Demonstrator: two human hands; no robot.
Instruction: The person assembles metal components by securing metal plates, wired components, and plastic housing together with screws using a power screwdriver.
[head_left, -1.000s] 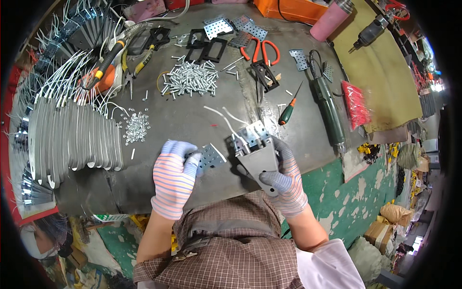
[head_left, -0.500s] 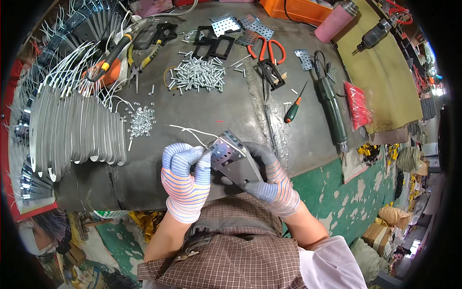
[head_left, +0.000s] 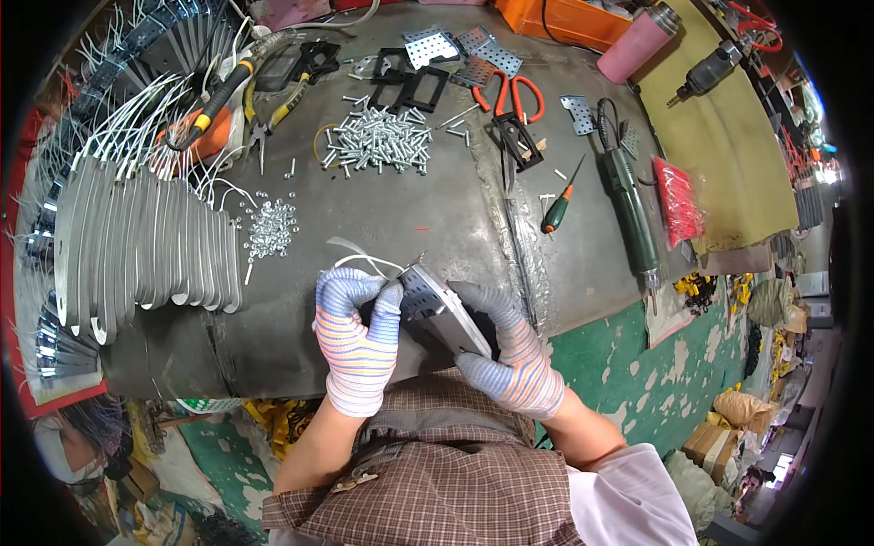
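Observation:
Near the front edge of the table, both my gloved hands are at a flat grey metal piece [head_left: 453,329] with a perforated plate [head_left: 422,296] at its far end. My right hand [head_left: 514,359] is closed around its right side, thumb on the near end and fingers behind. The thumb and fingers of my left hand [head_left: 358,341] are pinched together at the plate's left corner; whatever is between them is hidden. White wires [head_left: 362,257] stick out leftward from that corner, above my left fingertips.
Loose screws [head_left: 378,141] lie in a heap, with small nuts [head_left: 271,227] nearer left. A row of grey wired pieces [head_left: 150,241] stands at the left. A screwdriver [head_left: 557,211], a green power screwdriver [head_left: 626,196], scissors [head_left: 523,100], pliers [head_left: 259,136] and a red bag [head_left: 678,198] lie around.
The metal piece has tilted in my right hand, so its perforated face shows narrower and its edge shows more. The wire ends have shifted slightly right. My left hand keeps its pinch.

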